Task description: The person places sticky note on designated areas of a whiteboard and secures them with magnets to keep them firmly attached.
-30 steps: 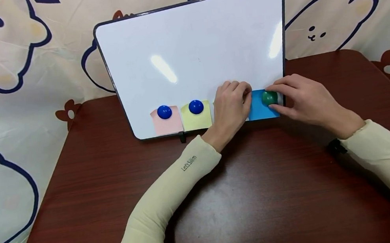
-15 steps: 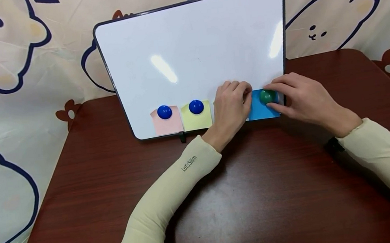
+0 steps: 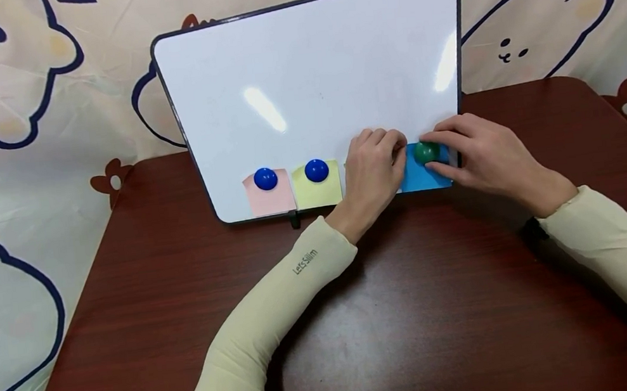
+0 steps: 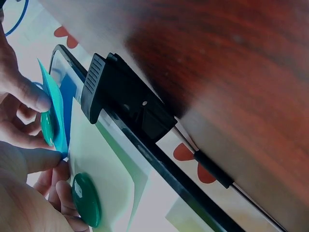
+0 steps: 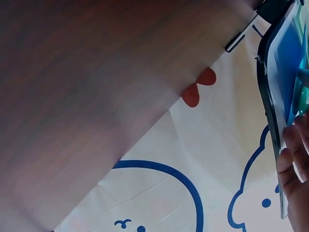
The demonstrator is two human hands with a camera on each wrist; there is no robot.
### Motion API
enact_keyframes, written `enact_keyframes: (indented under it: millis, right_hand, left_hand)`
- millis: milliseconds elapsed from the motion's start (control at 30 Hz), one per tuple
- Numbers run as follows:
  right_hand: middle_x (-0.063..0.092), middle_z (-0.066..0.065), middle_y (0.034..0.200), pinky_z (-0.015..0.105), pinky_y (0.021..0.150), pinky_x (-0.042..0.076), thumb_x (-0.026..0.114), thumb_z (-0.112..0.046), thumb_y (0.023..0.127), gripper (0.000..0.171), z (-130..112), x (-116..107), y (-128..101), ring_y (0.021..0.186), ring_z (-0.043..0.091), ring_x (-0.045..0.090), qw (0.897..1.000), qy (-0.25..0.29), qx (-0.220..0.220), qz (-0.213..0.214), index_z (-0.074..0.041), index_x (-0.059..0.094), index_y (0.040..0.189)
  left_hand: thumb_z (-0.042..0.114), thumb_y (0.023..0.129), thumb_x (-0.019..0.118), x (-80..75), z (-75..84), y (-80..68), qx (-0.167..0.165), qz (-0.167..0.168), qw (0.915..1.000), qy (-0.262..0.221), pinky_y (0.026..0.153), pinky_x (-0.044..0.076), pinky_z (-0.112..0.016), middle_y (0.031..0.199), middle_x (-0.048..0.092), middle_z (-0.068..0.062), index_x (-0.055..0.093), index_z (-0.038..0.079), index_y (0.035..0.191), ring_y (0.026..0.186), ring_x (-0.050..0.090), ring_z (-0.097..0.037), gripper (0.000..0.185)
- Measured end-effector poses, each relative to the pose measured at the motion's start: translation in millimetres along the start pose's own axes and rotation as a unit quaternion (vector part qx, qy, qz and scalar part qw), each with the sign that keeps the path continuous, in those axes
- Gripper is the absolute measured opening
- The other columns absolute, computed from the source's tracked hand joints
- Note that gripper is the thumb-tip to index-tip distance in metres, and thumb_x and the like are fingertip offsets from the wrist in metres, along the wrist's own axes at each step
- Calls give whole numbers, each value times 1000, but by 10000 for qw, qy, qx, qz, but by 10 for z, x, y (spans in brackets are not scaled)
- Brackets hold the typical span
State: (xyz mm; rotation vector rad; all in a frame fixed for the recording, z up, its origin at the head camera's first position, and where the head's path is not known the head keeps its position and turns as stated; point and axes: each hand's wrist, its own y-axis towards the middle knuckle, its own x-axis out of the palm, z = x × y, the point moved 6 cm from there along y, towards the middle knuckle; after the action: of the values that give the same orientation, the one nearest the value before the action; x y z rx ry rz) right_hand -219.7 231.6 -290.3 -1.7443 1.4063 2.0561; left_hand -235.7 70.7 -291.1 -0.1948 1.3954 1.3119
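Note:
A whiteboard [image 3: 311, 68] stands propped on the brown table [image 3: 417, 312]. My right hand [image 3: 434, 155] pinches a green magnet [image 3: 425, 152] against a blue note [image 3: 421, 179] at the board's lower right. My left hand [image 3: 389, 154] lies beside it with curled fingers, holding the blue note's left edge. It covers a pale green note [image 4: 104, 169] with a second green magnet [image 4: 87, 199], which shows only in the left wrist view. There the blue note [image 4: 58, 116] stands a little off the board under the pinched magnet [image 4: 47, 128].
A pink note [image 3: 269, 195] and a yellow note [image 3: 317, 190] sit at the board's lower left, each under a blue magnet [image 3: 265, 179] [image 3: 316, 170]. A black stand clip [image 4: 125, 99] props the board. A bunny-print cloth [image 3: 25, 124] hangs behind.
My right hand has slid the green magnet slightly up and to the left on the blue note. The left hand has stayed in place.

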Motion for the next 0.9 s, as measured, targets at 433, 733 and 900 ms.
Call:
enact_keyframes:
  millis: [433, 733, 900]
  right_hand:
    - [64, 16, 113, 47, 81, 57, 88, -18, 73, 51, -8, 19, 46, 97, 27, 60, 9999, -37, -95, 127, -5, 71, 119]
    - [64, 16, 114, 49, 85, 56, 86, -19, 74, 52, -5, -3, 24, 98, 29, 60, 9997, -116, 97, 195, -7, 70, 123]
    - [65, 17, 115, 50, 87, 53, 87, -19, 73, 54, -3, -40, -37, 101, 31, 58, 9988, -75, 367, 305, -8, 69, 123]
  left_hand:
    - [21, 97, 64, 4, 19, 6, 51, 4, 10000, -51, 83, 47, -26, 95, 73, 1, 72, 14, 98, 89, 61, -15, 11]
    - [21, 97, 63, 3, 45, -12, 173, -77, 9998, 89, 83, 48, -26, 98, 71, 1, 73, 15, 102, 92, 61, -15, 13]
    - [22, 96, 64, -11, 57, -69, 339, -137, 9992, 145, 82, 49, -25, 101, 66, 0, 73, 15, 106, 94, 59, -15, 15]
